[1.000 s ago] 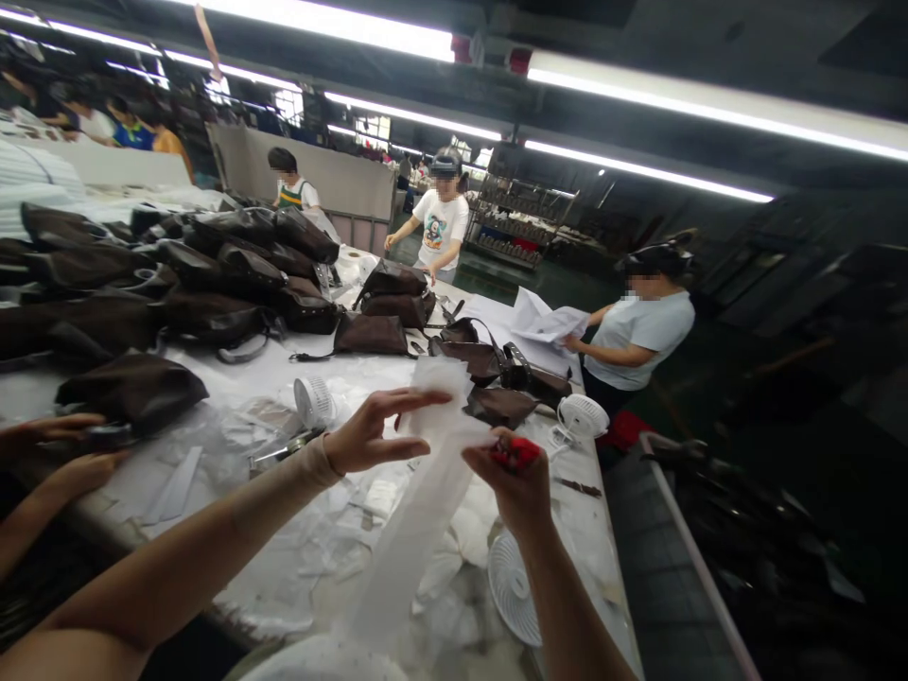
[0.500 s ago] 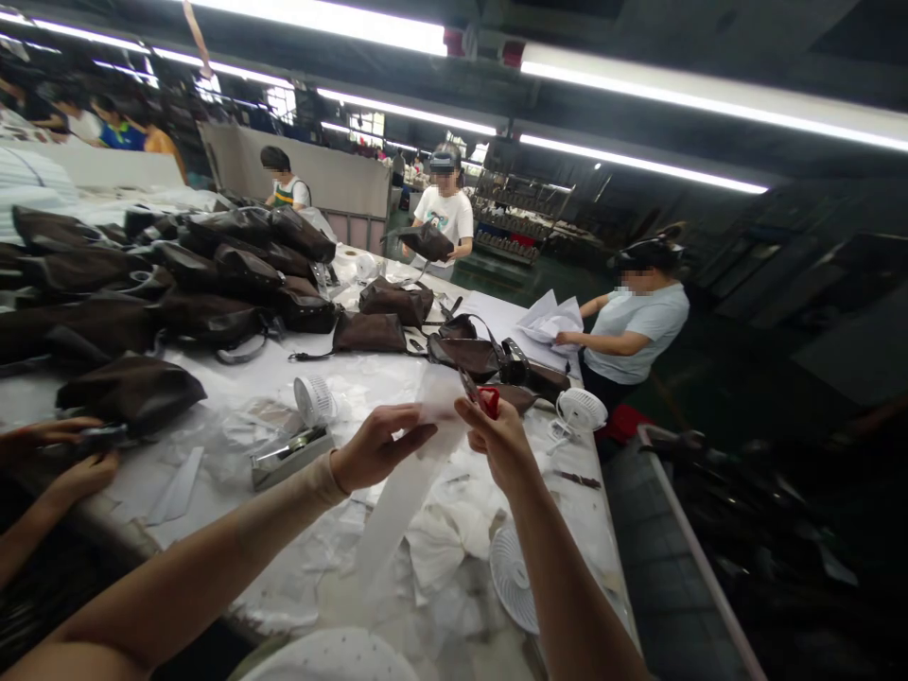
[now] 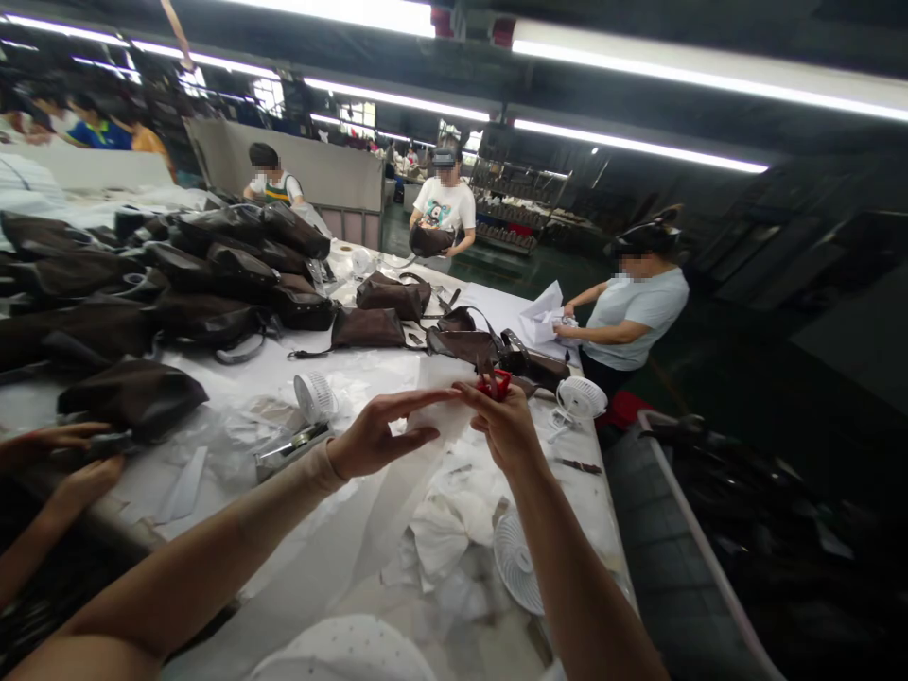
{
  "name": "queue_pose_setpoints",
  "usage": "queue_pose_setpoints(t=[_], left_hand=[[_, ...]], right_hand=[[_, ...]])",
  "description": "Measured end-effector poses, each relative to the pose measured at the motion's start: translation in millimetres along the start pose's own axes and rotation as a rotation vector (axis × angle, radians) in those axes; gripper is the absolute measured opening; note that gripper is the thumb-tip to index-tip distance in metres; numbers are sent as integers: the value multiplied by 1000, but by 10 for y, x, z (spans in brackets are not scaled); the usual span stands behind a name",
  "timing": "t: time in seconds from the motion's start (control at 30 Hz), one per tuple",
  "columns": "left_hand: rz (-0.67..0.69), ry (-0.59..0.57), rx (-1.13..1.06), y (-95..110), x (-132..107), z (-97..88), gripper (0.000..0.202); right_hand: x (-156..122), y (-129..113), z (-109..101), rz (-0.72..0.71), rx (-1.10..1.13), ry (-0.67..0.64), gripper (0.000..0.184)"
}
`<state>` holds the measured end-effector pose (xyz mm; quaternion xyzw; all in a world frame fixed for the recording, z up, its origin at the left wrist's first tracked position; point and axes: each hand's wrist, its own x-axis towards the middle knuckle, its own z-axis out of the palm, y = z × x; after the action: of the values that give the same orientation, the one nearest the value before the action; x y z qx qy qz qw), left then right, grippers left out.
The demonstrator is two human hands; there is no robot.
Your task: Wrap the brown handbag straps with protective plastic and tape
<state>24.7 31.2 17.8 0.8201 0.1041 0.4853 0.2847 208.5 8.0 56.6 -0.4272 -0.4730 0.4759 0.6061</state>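
Fingers of L hand [image 3: 379, 435] are spreading apart, tips resting on top part of translucent white sheet [image 3: 444, 416], w/ thumb lying lower, not clearly gripping. Fingers of R hand [image 3: 505, 427] are pinching together on red-handled tool [image 3: 495, 384]; rest of tool is hidden behind them, so exact type is hard to make out. Sheet is hanging as long strip from between hands toward lower centre, its end hard to tell from white scraps [image 3: 440, 539] on bench [image 3: 213, 378]. Brown bags [image 3: 369, 328] are lying in heaps from upper left to mid-bench. Small white fan [image 3: 515, 563] is sitting just beside R forearm. Co-worker's hands [image 3: 63, 454] are gripping dark item at left edge, arms cut off by frame. Person in light-blue tee [image 3: 635, 317] is handling white paper [image 3: 543, 317] at right.
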Motion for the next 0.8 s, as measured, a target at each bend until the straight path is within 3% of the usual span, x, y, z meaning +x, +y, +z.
queue_pose_setpoints(t=[0.1, 0.23, 0.4, 0.57, 0.8], left_hand=[[0, -29, -1, 3, 26, -6, 52], [-61, -102, -38, 5, 56, 4, 38], [-186, 20, -99, -20, 79, -45, 49], [-149, 49, -111, -34, 111, -129, 65], [-78, -43, -122, -44, 164, -120, 66]], right_hand=[[15, 10, -21, 0, -25, 24, 36], [27, -10, -73, -57, -54, 8, 43], [-93, -41, -273, -69, -96, -66, 48], [-265, 46, -532, 83, -374, -252, 54], [-234, 42, -575, 35, -580, -326, 51]])
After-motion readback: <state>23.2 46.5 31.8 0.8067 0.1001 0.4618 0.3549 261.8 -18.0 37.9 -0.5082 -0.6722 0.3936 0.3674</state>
